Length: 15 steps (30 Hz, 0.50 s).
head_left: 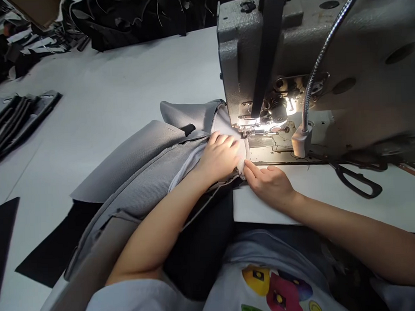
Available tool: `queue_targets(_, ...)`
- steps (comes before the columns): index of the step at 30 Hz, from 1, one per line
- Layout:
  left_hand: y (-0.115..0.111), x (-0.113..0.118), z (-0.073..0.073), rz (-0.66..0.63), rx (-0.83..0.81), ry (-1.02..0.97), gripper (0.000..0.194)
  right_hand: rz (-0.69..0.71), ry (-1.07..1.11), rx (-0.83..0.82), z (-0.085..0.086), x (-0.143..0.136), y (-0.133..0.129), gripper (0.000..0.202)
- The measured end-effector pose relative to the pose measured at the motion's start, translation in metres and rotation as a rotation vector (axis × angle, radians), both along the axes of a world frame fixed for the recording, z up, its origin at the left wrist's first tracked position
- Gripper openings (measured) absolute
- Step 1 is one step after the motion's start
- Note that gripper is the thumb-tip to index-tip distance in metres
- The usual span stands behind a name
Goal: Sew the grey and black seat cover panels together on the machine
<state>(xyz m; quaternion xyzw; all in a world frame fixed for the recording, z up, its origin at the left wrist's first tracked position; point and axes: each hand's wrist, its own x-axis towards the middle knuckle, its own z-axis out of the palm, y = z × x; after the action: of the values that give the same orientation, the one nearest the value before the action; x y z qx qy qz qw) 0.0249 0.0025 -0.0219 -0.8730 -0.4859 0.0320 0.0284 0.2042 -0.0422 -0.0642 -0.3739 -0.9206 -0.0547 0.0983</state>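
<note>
A grey fabric piece [140,169] with sewn seams lies folded over the table, its right end at the needle area of the sewing machine [255,58]. My left hand [221,156] rests on top of that end, fingers slightly bent and apart, pressing the cloth. At the near right edge of the fabric, just in front of the machine's foot, my right hand [268,183] pinches the border between thumb and fingertips. The lit presser foot [245,129] is close to the fabric's edge; whether the needle is in the cloth cannot be made out. Black fabric [210,228] hangs below the grey piece.
Black-handled scissors [360,179] lie right of my right hand. A flexible metal lamp [313,79] bends down before the machine. Stacked dark pieces [15,119] lie at left, with a black panel [4,239] nearer. Dark material [138,17] is heaped along the back.
</note>
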Motion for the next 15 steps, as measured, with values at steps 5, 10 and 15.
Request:
queue_targets(5,-0.043,-0.02,0.0,-0.028,0.028,0.042,0.04,0.006,0.017,-0.114,0.004,-0.002,0.0,0.038)
queue_targets(10,-0.038,-0.005,-0.011,0.01,-0.003,0.096,0.038,0.054,0.006,-0.012,-0.001,0.002,-0.004,0.038)
queue_targets(15,-0.03,-0.001,-0.011,-0.001,-0.073,0.083,0.036,0.081,0.031,0.044,-0.005,0.001,-0.007,0.036)
